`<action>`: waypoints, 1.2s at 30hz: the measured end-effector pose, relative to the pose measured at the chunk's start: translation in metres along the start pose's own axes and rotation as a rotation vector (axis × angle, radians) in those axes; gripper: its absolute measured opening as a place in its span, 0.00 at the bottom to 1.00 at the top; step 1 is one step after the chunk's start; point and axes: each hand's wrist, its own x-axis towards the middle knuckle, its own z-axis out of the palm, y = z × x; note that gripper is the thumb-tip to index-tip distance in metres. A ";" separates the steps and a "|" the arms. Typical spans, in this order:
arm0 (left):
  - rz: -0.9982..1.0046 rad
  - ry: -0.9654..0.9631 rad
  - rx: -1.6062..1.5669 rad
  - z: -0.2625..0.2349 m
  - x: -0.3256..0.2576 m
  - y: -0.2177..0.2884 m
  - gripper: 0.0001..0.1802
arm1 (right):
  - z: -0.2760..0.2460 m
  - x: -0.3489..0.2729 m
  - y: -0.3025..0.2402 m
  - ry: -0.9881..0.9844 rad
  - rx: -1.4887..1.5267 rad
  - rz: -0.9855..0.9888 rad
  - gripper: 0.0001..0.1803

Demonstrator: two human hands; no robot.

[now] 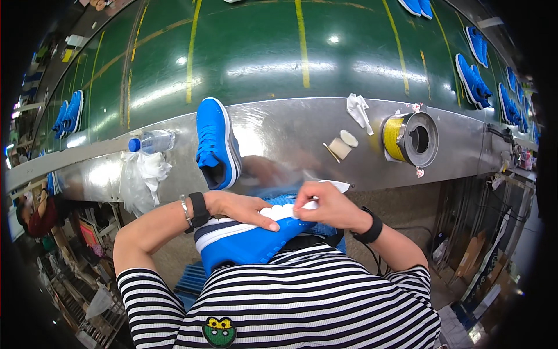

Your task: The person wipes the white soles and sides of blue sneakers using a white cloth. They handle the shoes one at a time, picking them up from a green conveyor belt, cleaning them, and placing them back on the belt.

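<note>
A blue sneaker with a white sole and a dark band lies on its side against my striped shirt. My left hand is closed over its sole edge, thumb pressed on the blue upper. At the toe end, my right hand pinches a small white cloth against the edge where sole and upper meet. A white corner, perhaps of the same cloth, sticks out beyond my right fingers. Another blue sneaker rests on the metal ledge ahead, its toe pointing away from me.
Left on the metal ledge are a capped bottle and a clear plastic bag. To the right sit a crumpled white cloth, small pale pads and a round metal tin. Beyond, a green conveyor belt carries several blue shoes.
</note>
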 end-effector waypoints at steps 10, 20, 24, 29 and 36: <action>0.066 -0.025 0.008 0.005 -0.001 -0.001 0.44 | -0.003 -0.009 0.009 -0.040 0.067 0.095 0.06; 0.103 -0.026 0.047 0.014 -0.003 0.004 0.42 | 0.014 0.013 -0.003 -0.190 -0.162 -0.118 0.10; 0.092 -0.006 -0.041 0.016 -0.003 -0.008 0.43 | 0.002 0.002 0.002 -0.236 0.212 0.214 0.06; 0.110 0.029 -0.034 0.021 -0.008 -0.017 0.43 | 0.001 0.008 0.018 -0.290 0.463 0.332 0.06; 0.153 0.006 0.053 0.019 -0.004 -0.014 0.36 | 0.011 0.016 0.015 -0.292 0.181 0.112 0.08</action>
